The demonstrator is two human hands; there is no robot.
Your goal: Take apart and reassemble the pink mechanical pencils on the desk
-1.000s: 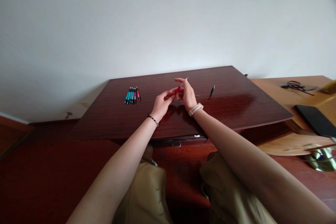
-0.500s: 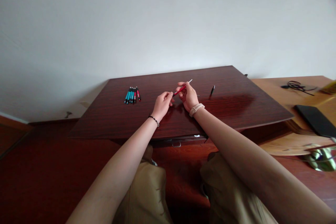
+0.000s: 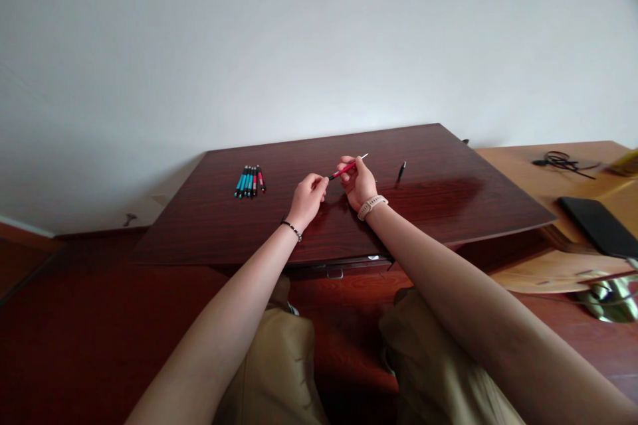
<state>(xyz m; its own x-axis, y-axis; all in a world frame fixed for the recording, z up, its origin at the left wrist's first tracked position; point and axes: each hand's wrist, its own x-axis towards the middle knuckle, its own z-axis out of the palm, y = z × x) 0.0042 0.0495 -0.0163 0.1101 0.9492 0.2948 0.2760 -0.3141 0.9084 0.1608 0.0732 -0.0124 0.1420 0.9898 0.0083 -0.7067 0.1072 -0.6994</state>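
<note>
Above a dark table (image 3: 448, 206), the right hand (image 3: 359, 183) pinches a red pen (image 3: 345, 169), tilted with its pale tip up and to the right. The left hand (image 3: 310, 196), fingers curled, is just beside the pen's lower end; whether it grips anything cannot be told. A row of pens (image 3: 250, 180) lies far left; a black cap (image 3: 401, 171) lies to the right.

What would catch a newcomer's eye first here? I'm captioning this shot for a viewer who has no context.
The two hands meeting mid-table: the right hand grips a slim red pen with a white tip, the left hand at its dark end. Farther left on the dark glossy wooden table lies a neat row of teal and red pens.
</note>
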